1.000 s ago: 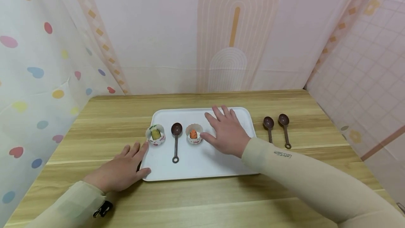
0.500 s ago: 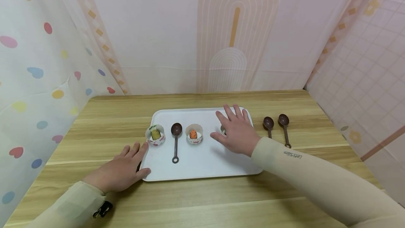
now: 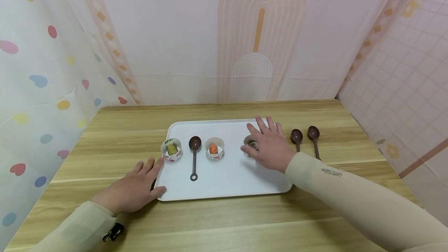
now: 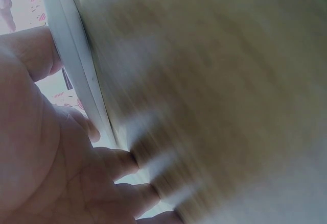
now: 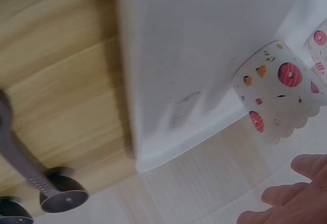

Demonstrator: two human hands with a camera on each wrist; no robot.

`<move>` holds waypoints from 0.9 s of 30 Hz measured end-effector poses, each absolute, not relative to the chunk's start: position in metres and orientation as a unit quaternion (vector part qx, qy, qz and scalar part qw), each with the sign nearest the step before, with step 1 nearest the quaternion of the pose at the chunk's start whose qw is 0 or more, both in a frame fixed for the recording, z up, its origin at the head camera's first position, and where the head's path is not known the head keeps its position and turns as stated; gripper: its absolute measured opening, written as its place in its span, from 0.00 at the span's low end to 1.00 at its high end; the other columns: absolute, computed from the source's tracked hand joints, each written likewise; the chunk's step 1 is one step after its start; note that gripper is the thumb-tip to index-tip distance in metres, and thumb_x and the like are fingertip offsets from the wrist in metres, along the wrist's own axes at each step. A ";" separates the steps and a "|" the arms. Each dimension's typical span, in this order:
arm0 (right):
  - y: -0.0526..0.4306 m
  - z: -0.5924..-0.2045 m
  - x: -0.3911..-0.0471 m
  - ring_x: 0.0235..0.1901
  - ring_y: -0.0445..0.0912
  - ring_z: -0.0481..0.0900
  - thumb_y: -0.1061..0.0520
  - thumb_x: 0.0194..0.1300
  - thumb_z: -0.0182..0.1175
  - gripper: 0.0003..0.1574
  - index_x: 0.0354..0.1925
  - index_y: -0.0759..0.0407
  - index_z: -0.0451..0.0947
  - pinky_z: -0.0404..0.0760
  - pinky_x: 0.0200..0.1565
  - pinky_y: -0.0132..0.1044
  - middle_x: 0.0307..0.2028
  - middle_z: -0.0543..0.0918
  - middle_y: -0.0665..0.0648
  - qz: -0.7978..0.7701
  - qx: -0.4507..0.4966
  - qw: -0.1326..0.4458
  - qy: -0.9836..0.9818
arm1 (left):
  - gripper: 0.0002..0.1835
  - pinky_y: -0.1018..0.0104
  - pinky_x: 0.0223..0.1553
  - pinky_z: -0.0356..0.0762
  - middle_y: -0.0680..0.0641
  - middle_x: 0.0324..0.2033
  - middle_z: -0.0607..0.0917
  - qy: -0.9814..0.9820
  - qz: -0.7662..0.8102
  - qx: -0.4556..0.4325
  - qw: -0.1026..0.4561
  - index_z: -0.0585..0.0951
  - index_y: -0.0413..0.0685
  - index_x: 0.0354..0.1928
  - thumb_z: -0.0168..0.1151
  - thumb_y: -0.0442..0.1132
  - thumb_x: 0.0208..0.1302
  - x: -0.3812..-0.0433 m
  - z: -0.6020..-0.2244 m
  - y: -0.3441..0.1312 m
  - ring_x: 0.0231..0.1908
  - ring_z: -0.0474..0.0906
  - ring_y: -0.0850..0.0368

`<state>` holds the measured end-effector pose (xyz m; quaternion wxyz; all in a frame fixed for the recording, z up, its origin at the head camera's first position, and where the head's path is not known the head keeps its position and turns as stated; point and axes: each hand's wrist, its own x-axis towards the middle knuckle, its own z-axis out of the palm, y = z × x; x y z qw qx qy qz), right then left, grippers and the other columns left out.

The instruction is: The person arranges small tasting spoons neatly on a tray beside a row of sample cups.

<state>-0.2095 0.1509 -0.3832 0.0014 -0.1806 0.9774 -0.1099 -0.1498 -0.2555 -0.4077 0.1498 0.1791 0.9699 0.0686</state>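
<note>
My left hand rests at the left edge of a white tray, fingers extended and thumb at the rim. In the left wrist view the thumb touches the tray's edge. My right hand is spread over the tray's right part, holding nothing. It partly covers a paper baking cup with something greyish inside. Two similar cups stand further left: one holds a yellow-green piece, the other an orange-topped piece with a dark band. Between these two lies a brown measuring spoon.
Two more brown measuring spoons lie on the wooden table right of the tray, their handles partly behind the right forearm. Patterned curtains hang behind the table and along both sides.
My right hand has moved right across the tray, from beside the orange piece's cup to the right-hand cup, uncovering part of it. The left hand has stayed still.
</note>
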 end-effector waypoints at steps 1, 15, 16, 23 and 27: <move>0.152 -0.383 -0.209 0.84 0.69 0.39 0.26 0.77 0.49 0.50 0.83 0.51 0.59 0.43 0.80 0.71 0.85 0.48 0.65 -0.109 -0.179 0.000 0.978 | 0.51 0.23 0.72 0.56 0.20 0.77 0.56 0.970 0.068 0.179 0.150 0.51 0.35 0.83 0.53 0.66 0.77 -0.150 -0.408 -0.256 0.74 0.48 0.12; 0.179 -0.380 -0.207 0.83 0.71 0.40 0.28 0.78 0.49 0.51 0.83 0.56 0.57 0.44 0.80 0.71 0.84 0.47 0.69 -0.118 -0.147 0.009 0.982 | 0.51 0.23 0.72 0.58 0.21 0.78 0.55 0.970 0.063 0.173 0.156 0.50 0.36 0.84 0.52 0.67 0.77 -0.150 -0.408 -0.255 0.74 0.49 0.12; 0.181 -0.380 -0.207 0.83 0.71 0.40 0.29 0.78 0.49 0.50 0.83 0.56 0.57 0.44 0.80 0.71 0.84 0.47 0.69 -0.119 -0.145 0.010 0.982 | 0.51 0.23 0.72 0.58 0.21 0.78 0.55 0.970 0.063 0.174 0.155 0.50 0.36 0.84 0.52 0.66 0.77 -0.150 -0.408 -0.255 0.74 0.49 0.12; 0.197 -0.382 -0.207 0.82 0.72 0.41 0.31 0.79 0.49 0.49 0.83 0.57 0.56 0.45 0.79 0.71 0.84 0.47 0.69 -0.119 -0.131 0.012 0.984 | 0.51 0.23 0.72 0.58 0.20 0.77 0.56 0.971 0.061 0.175 0.151 0.51 0.36 0.83 0.53 0.66 0.77 -0.150 -0.407 -0.255 0.74 0.50 0.12; 0.206 -0.384 -0.206 0.81 0.74 0.43 0.34 0.81 0.48 0.47 0.83 0.59 0.56 0.46 0.79 0.72 0.83 0.48 0.71 -0.117 -0.131 0.010 0.984 | 0.52 0.23 0.72 0.57 0.20 0.77 0.56 0.971 0.063 0.174 0.153 0.50 0.35 0.83 0.53 0.66 0.76 -0.150 -0.407 -0.254 0.74 0.49 0.12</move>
